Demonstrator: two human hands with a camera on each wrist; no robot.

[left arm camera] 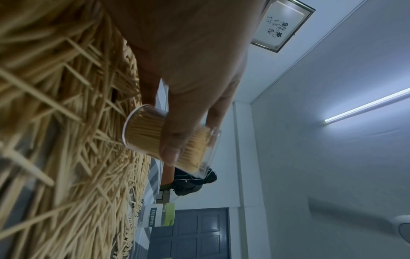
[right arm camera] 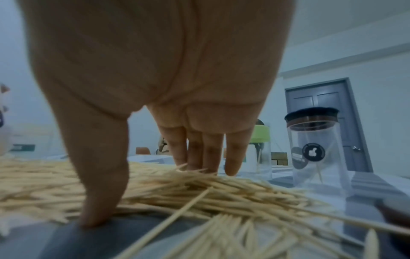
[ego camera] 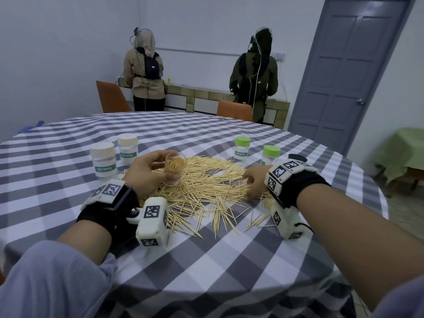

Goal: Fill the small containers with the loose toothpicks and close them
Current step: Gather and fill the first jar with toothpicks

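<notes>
right now the left hand [ego camera: 146,171] is curled round a clear open container [ego camera: 174,169], already packed with toothpicks standing on end, its mouth tipped up and a little toward the right; it is held just over the near-left part of the loose toothpick pile [ego camera: 206,187]; the right hand [ego camera: 254,182] is lowered onto the right edge of that pile, fingers straight and spread with the thumb planted on the cloth, gripping nothing that i can make out; so the pile lies between the two hands, spread wide across the table with sticks pointing every way, and the right hand looks the one placed to gather more, the container's mouth lying to its left; two cream-lidded containers [ego camera: 103,160] stand capped behind the left hand, two green-lidded containers [ego camera: 242,148] behind the right, and a black-lidded clear jar [right arm camera: 315,149] just beyond; underneath is a round table in a grey checked cloth [ego camera: 206,260]; two people [ego camera: 144,70] stand at a far counter with their backs turned, beside a grey door [ego camera: 344,65].
</notes>
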